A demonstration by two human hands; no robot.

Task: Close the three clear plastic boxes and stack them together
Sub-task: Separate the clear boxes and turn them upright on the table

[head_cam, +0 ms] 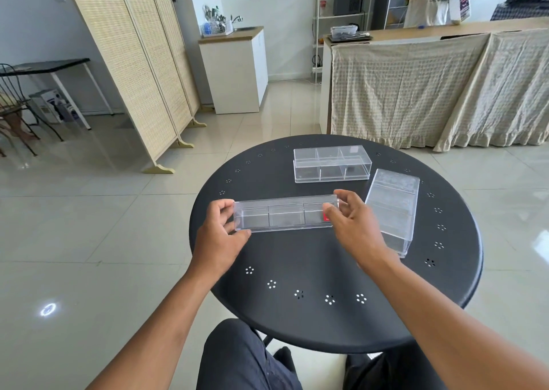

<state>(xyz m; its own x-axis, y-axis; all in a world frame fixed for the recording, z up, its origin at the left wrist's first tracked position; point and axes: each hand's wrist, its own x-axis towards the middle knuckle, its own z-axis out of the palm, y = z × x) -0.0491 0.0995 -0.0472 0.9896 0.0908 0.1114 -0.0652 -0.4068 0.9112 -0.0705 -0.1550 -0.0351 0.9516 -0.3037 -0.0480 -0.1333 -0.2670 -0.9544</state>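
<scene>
Three clear plastic boxes with inner dividers are on or over a round black table (312,270). I hold the nearest box (285,215) lengthwise between both hands, just above the table's left side. My left hand (219,235) grips its left end, and my right hand (353,226) grips its right end, where a small red label shows. A second box (332,164) lies at the far middle of the table with its lid on. The third box (392,211) lies to the right, pointing away from me, partly behind my right wrist.
A folding wicker screen (133,62) stands on the tiled floor to the left. Ahead are a white cabinet (234,71) and a cloth-draped counter (430,86), with a person (430,0) standing behind it. My knees (246,360) are under the table's near edge.
</scene>
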